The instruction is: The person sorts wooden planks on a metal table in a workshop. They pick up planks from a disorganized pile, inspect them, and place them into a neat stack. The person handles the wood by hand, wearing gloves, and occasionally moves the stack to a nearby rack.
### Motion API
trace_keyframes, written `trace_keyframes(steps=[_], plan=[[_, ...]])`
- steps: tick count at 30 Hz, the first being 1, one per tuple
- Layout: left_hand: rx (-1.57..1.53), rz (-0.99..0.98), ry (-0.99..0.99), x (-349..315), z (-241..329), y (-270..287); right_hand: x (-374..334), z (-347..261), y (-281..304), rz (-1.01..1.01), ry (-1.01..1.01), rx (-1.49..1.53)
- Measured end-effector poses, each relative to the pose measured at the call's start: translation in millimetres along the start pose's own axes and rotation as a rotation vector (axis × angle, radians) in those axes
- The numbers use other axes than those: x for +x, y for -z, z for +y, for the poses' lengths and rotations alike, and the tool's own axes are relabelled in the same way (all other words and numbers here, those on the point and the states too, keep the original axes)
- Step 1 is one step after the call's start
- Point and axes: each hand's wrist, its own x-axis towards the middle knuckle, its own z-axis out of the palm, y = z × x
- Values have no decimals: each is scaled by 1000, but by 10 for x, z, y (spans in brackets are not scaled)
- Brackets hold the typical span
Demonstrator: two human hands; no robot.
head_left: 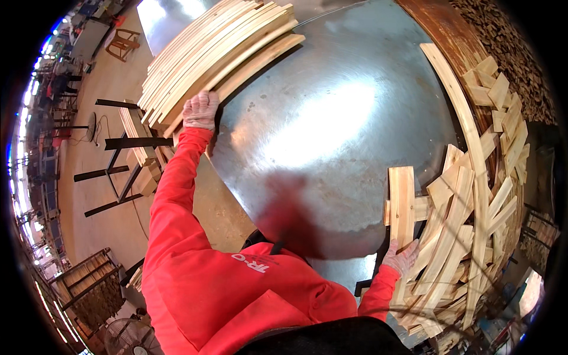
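At the upper left, my left hand [201, 110], in a thin pale glove, is closed with its fingers curled over the near end of a wooden plank. That plank lies at the edge of a stack of long wooden planks [222, 50] laid side by side. Low on the right, my right hand [401, 259], gloved too, spans the lower end of a short wide board [402, 204], thumb at one edge and fingers at the other. The underside of its grip is hidden. Beneath both lies a shiny metal tabletop [248, 136].
A jumbled pile of cut boards [447, 236] covers the table's right side, with a long strip [467, 136] lying across it. Black metal bars [139, 142] jut out at left beside more stacked wood. A wooden stool [122, 44] and a fan [127, 337] stand on the floor.
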Motion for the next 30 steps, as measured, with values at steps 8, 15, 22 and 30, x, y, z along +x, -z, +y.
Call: trace_keyframes(steps=[8,15,22,30], plan=[[-387,-493,262,298,-230,346,-474,-579,344,295,387,311],[-636,-660,410,576,-879,372,-1049,-764,171,-73,556,572],[-1612,-413,575,-188,1421,1318,-1355,-1613,281,-514,470,1234],[-2193,-1410,-449,-39,3188,2969,-1142,-810,871,-89,-227,1253]])
